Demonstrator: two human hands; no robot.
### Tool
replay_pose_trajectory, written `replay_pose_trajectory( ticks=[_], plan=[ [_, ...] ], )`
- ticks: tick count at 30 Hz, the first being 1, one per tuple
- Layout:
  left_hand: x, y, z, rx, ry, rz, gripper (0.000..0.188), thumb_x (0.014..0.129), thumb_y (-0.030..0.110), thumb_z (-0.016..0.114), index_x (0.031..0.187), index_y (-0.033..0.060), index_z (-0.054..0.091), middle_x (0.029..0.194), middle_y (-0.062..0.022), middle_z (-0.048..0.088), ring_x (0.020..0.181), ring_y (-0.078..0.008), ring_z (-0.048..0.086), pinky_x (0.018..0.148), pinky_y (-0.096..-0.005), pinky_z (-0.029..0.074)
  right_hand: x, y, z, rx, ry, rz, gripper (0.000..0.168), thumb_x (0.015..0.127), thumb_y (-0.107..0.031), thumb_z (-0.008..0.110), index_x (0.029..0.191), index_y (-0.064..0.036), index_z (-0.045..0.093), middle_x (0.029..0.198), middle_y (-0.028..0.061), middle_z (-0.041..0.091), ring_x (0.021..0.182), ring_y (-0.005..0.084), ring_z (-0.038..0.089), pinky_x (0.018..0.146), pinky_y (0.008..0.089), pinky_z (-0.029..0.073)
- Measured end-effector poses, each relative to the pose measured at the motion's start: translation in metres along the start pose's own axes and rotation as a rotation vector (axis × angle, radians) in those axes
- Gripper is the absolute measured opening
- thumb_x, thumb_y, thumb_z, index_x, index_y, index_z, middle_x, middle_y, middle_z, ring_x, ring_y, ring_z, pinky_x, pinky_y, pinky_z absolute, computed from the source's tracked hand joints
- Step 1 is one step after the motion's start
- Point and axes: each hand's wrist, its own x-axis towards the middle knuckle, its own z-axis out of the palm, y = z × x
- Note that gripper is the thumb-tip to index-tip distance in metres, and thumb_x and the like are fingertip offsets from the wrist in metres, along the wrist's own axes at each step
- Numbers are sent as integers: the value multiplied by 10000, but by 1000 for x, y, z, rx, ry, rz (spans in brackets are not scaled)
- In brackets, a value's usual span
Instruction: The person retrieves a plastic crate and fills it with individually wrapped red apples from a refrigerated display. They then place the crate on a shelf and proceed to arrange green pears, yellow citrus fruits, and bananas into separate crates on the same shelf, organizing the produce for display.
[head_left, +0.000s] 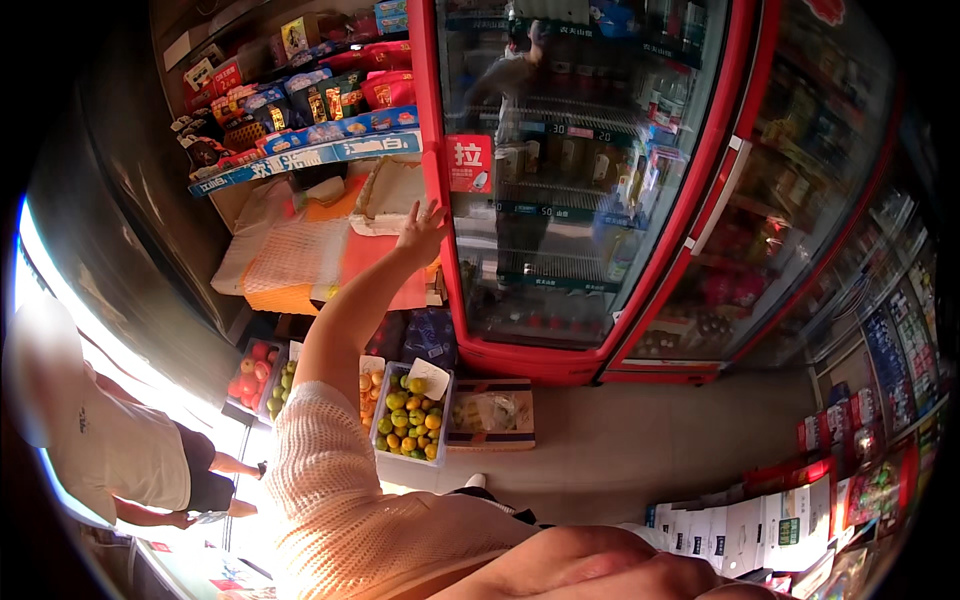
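My left hand (424, 234) reaches forward at the end of an outstretched arm, its fingers spread. The fingertips are at the left edge of the red door frame (444, 289) of a glass-door drinks fridge; whether they touch it is hard to tell. Through the closed glass (555, 247) bottles show on wire shelves, along with reflections. A red sticker (469, 163) with writing sits on the glass near the hand. Just left of the hand, an open carton (390, 191) lies on a low stand with orange sheets and netting. My right hand is out of view.
Below are a crate of green-orange citrus (409, 420), a tray of red fruit (253, 371) and a cardboard box (491, 412). A second fridge (720, 300) adjoins on the right. Snack packs (322, 97) fill a shelf. A person (127, 442) stands at left; white cartons (750, 532) lie lower right.
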Motion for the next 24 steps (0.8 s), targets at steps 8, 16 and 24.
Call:
replay_pose_trajectory(
  ticks=[8,16,24],
  plan=[
    [78,-49,47,305,16,117,245,749,202,473,962,139,576,1216,-49,408,1222,-240,253,1019,-484,84,-8,-57,34,-56,16,-5,301,644,-108,556,939,-54,537,613,106,561,419,188,496,354,335,408],
    [116,-46,80,454,-107,195,285,759,229,429,912,77,615,986,-70,573,999,-242,474,1007,-436,145,-16,-34,65,-184,2,79,353,647,-117,565,991,-46,523,639,112,572,436,188,506,380,339,428],
    [128,-67,116,384,-83,-45,260,773,155,414,900,38,609,916,-118,597,952,-240,513,904,-353,284,-47,-86,88,-128,-15,-151,386,647,-136,548,1026,-66,525,627,84,532,476,180,520,372,329,446]
  ],
)
